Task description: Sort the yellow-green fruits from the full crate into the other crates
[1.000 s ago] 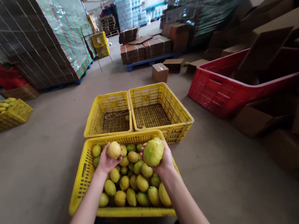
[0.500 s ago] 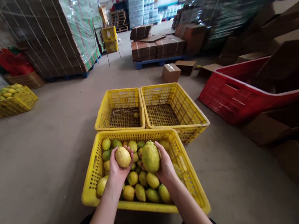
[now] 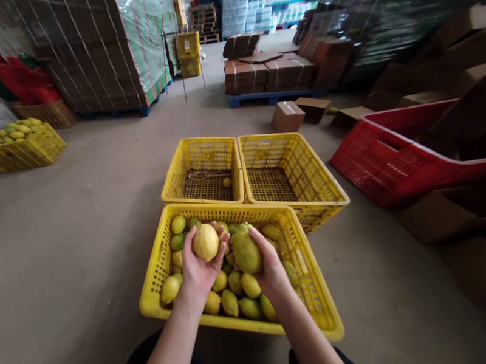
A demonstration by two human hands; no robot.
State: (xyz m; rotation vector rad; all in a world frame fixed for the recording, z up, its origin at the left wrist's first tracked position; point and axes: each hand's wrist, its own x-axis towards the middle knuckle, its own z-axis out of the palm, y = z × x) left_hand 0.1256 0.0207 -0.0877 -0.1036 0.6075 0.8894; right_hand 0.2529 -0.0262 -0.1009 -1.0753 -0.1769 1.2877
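Observation:
My left hand (image 3: 199, 269) is closed around a pale yellow lemon (image 3: 206, 242), palm turned up. Close beside it, my right hand (image 3: 270, 262) grips a larger, bumpy greenish-yellow lemon (image 3: 247, 252) from its right side. Both hands are above a yellow plastic crate (image 3: 311, 276) with slotted walls. Many yellow and green lemons (image 3: 229, 303) lie inside that crate, partly hidden by my hands and forearms.
Beyond the near crate stand two more yellow crates; the left one (image 3: 195, 143) holds one small fruit, the right one (image 3: 314, 164) shows its bare slatted bottom. A red crate (image 3: 386, 153) with cardboard is at right. A fruit-filled yellow crate (image 3: 30, 148) sits far left.
The camera view has shifted, so the crates appear slightly right and higher. My left hand has tilted its lemon and come nearer the right hand; both lemons stay held.

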